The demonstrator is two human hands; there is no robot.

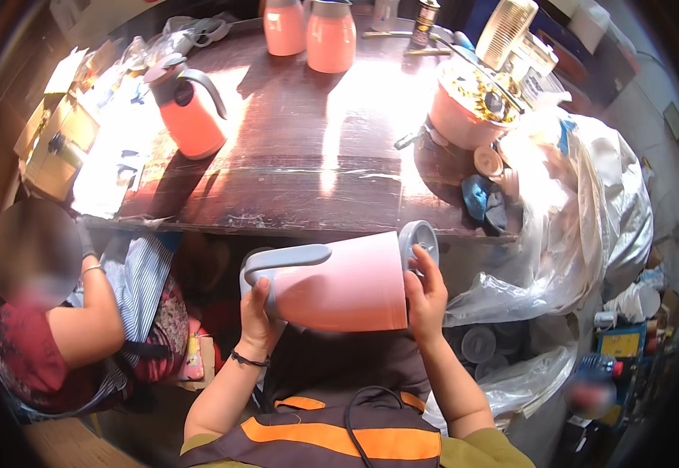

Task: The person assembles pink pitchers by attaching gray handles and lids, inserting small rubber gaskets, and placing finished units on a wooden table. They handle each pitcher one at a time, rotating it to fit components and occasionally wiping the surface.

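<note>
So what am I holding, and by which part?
Your left hand holds the pink jug by its grey collar near the handle; right hand holds a grey disc by its rim.

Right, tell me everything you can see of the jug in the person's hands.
The jug looks smooth and glossy, perhaps plastic: pink, warmer along its underside, with a grey handle facing up. It is held on its side in front of the table, base to the right. The left hand grips the handle end; the right hand is at the base, fingers on a grey disc. Whether that disc is attached is unclear.
</note>
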